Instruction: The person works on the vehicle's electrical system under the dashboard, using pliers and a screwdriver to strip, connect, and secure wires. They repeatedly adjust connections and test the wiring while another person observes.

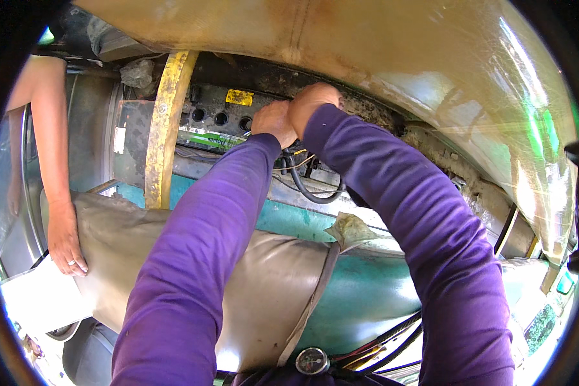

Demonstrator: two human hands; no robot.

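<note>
My left hand (273, 121) and my right hand (315, 106) are close together on a dirty black battery-like case (209, 125) with round openings, a yellow label (238, 97) and a green strip. The fingers of both hands are curled, and what they hold is hidden behind them. Just below my hands, a black hose (315, 196) loops down among thin wires (283, 168).
A yellow bar (164, 128) stands left of the case. A tan raised panel (379, 29) arches overhead. Another person's bare hand (67, 241) rests on a beige cover (270, 302) draped over teal bodywork (354, 296). A round gauge (312, 361) sits at the bottom.
</note>
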